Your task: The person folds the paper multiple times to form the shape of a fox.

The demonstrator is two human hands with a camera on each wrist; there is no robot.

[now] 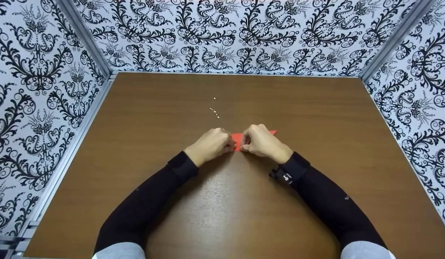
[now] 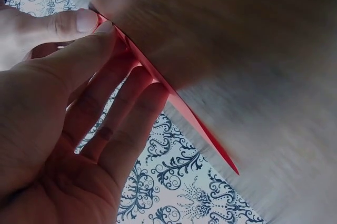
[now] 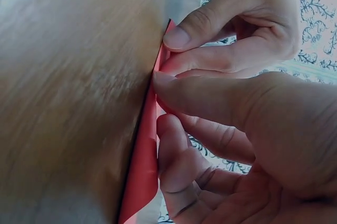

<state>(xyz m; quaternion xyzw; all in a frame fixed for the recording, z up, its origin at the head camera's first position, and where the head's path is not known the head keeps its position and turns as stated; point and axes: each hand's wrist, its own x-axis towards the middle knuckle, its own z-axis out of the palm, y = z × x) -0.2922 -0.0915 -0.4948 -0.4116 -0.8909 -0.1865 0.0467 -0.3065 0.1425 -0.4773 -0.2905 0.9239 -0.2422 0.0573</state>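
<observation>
A folded piece of red paper point(image 1: 237, 138) lies low at the middle of the table, partly covered by both hands. My left hand point(image 1: 212, 144) pinches its left part between thumb and fingers. On the other side my right hand point(image 1: 262, 142) pinches it as well, and a pointed red corner sticks out beyond that hand. Seen from the left wrist, the paper point(image 2: 197, 121) is nearly edge-on and tapers to a point. In the right wrist view the two thumbs press close together along the edge of the paper point(image 3: 141, 174), whose near end bends outward.
The brown wooden table point(image 1: 164, 104) is bounded by metal rails point(image 1: 75, 126) and by walls point(image 1: 215, 36) with a black-and-white scroll pattern. Small bright specks point(image 1: 217, 116) show beyond the hands; I cannot tell what they are. Dark sleeves point(image 1: 146, 201) cover the forearms.
</observation>
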